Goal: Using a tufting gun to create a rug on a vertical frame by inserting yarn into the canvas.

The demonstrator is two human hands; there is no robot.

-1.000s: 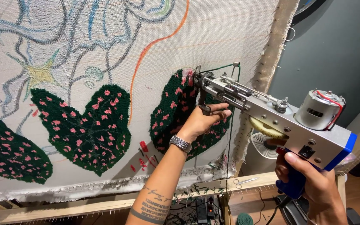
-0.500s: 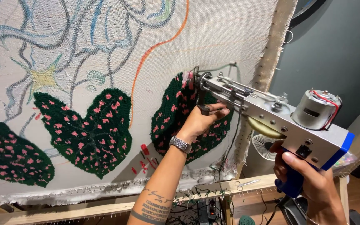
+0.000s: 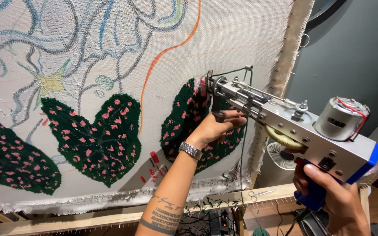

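Against the stretched white tufting cloth (image 3: 241,39), I am pressing the silver-and-blue tufting gun (image 3: 294,126), now slightly lower on the dark green leaf (image 3: 189,122). Right hand (image 3: 333,196) is clenching its grip; left hand (image 3: 217,129) is grasping the front handle.

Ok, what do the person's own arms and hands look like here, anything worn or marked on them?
Both arms are bare, with no sleeves or gloves in view. The left hand has a silver metal wristwatch at the wrist, and the left forearm carries dark tattoos: lines of lettering and a band near the elbow. The right hand shows no rings or markings that I can make out.
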